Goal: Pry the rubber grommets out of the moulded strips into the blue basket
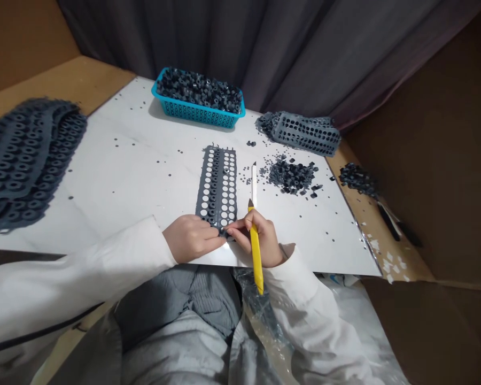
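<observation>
A dark grey rubber sheet [219, 187] with rows of round holes lies lengthwise before me on the white board. White shows through many of its holes, while one row holds dark ring-shaped parts. My left hand [193, 237] grips the sheet's near end, its fingers closed at the edge. My right hand [265, 238] has a yellow pointed tool [256, 256] with a dark tip tucked in it. Its thumb and forefinger meet at the sheet's near end, beside the left fingertips; what they pinch there is too small to make out. A similar white tool [254, 184] lies just beyond.
A blue basket [200, 113] full of small dark parts stands at the back. Stacked dark sheets lie left [20, 160] and back right [304, 132]. Loose dark pieces [292, 175] are heaped at right, near a dark-handled tool [388, 221]. Cardboard walls [433, 133] flank the board.
</observation>
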